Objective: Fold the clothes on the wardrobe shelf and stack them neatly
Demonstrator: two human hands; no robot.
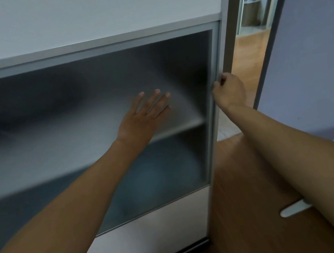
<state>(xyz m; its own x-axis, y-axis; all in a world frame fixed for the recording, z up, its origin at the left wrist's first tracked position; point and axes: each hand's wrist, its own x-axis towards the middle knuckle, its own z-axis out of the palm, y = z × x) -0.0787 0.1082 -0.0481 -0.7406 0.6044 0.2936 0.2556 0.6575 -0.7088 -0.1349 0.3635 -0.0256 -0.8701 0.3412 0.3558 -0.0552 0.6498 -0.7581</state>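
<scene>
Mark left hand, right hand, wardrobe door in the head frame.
left hand (140, 120): head view, back of the hand.
right hand (231, 91): head view, knuckles, fingers curled round the door's edge.
wardrobe door (213, 140): head view, right metal frame strip.

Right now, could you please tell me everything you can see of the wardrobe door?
The wardrobe door is a frosted, translucent panel in a grey metal-looking frame, with solid white panels above and below. It stands upright. A shelf shows dimly through it. The left hand lies flat on the panel; the right hand grips its right edge.
</scene>
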